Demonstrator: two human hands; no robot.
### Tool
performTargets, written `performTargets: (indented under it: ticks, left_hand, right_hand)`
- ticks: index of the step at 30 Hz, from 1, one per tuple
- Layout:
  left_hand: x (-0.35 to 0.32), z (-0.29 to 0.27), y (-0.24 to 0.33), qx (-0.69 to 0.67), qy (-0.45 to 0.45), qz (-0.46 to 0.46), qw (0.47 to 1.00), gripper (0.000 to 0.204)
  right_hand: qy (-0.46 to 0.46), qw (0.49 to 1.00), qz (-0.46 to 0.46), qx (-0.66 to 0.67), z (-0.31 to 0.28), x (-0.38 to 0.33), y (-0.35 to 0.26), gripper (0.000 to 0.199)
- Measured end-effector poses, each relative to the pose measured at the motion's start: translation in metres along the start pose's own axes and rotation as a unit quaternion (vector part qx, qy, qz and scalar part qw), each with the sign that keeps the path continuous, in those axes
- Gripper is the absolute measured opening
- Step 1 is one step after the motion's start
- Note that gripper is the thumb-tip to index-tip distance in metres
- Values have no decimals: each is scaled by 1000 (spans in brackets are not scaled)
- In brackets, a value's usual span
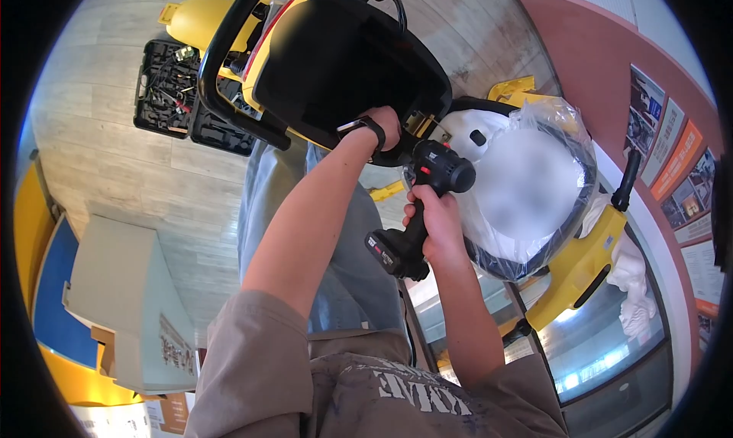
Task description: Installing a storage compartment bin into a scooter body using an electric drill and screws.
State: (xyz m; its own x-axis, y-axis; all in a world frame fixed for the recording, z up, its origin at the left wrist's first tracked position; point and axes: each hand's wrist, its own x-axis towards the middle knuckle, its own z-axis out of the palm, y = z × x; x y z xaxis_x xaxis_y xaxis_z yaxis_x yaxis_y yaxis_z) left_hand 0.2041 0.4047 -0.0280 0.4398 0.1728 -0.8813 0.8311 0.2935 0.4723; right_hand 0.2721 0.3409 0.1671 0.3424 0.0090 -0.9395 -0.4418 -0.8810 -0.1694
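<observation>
My right hand [439, 220] is wrapped round the grip of a black cordless drill [439, 167]. Its battery points down toward me, and its front end reaches a brass-coloured metal bracket [419, 123]. That bracket sits at the near right edge of a large black panel [336, 64] with a yellow shell. My left hand [384, 125], a dark watch on its wrist, rests over the panel's near edge, left of the bracket. Its fingers look curled and closed, but what they hold, if anything, is hidden. The drill's tip is too small to make out.
A plastic-wrapped white and black round part [527, 178] lies close on the right. Beyond it is a yellow part with black handles [580, 266]. A black handlebar [217, 64] curves round the panel's left. An opened tool case [164, 87] lies on the floor; a grey cabinet [114, 285] stands at left.
</observation>
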Motion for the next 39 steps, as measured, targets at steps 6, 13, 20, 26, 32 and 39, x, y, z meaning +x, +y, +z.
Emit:
performTargets:
  ticks: [6, 13, 20, 26, 32, 39]
  left_hand:
    - [2, -1, -1, -3, -8, 4, 1000, 33]
    - [8, 2, -4, -35, -12, -8, 999, 33]
    - [-18, -8, 3, 44, 93, 1, 995, 26]
    - [-97, -47, -19, 223, 192, 84, 952, 10]
    - [-97, -42, -26, 207, 257, 122, 936, 21]
    - [-92, -39, -22, 181, 235, 60, 953, 28]
  right_hand:
    - [-5, 1000, 5, 5, -1, 2, -1, 21]
    - [-13, 1000, 11, 7, -2, 3, -5, 20]
    - [1, 1000, 12, 0, -2, 6, -7, 14]
    - [-10, 1000, 24, 0, -2, 5, -6, 18]
    - [-15, 999, 9, -42, -4, 11, 1, 16]
    - [-26, 999, 7, -18, -7, 11, 2, 17]
